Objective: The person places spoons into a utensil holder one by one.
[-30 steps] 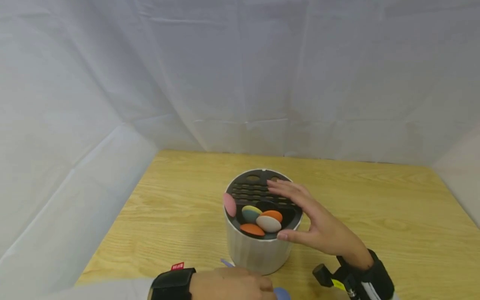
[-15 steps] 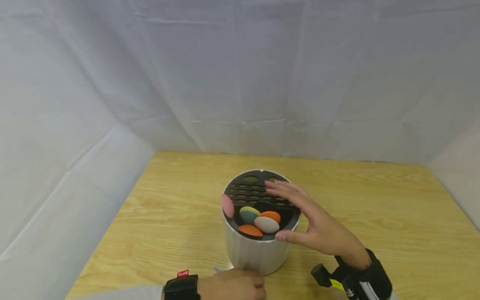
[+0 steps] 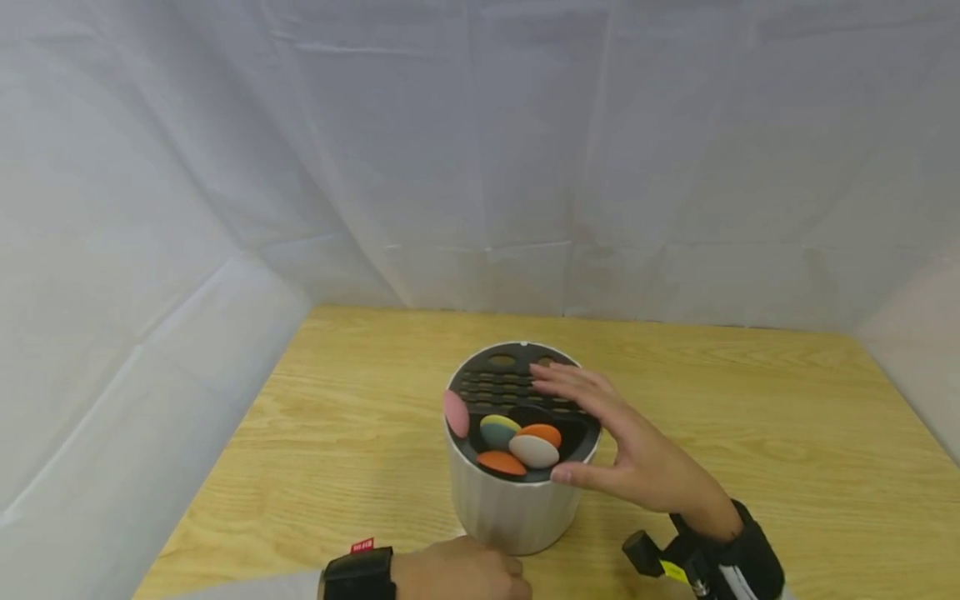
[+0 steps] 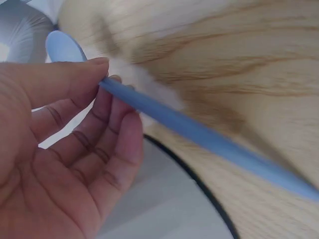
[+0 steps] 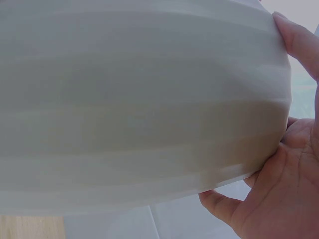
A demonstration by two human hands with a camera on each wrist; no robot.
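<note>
1. The left hand (image 4: 60, 149) is pinching a light blue spoon (image 4: 199, 134) between the thumb and the curled fingers, low at the near edge of the table (image 3: 750, 417); in the head view the left hand (image 3: 461, 571) is sitting knuckles-up just in front of the holder, and the spoon itself is hidden there.
2. The spoon's handle is running slantwise across the left wrist view over the wood grain, and its rounded bowl end (image 4: 65, 47) is showing beyond the thumb (beside a grey ribbed surface at the corner).
3. The right hand (image 3: 637, 454) is resting against the white ribbed utensil holder (image 3: 510, 517), with its fingers lying nearly straight over the right part of the black slotted top and its thumb pressing the near right rim; it is bracing the holder rather than closing round it.
4. In the right wrist view the holder's wall (image 5: 139, 99) is filling almost the whole frame, with the right hand (image 5: 284, 189) spread against it.
5. Inside the holder's open pocket, several coloured rounded handle ends (image 3: 525, 442) are standing together: pink, yellow-and-teal, orange, cream.
6. Farther back, a white cloth backdrop (image 3: 480, 167) is hanging behind and beside the table.
</note>
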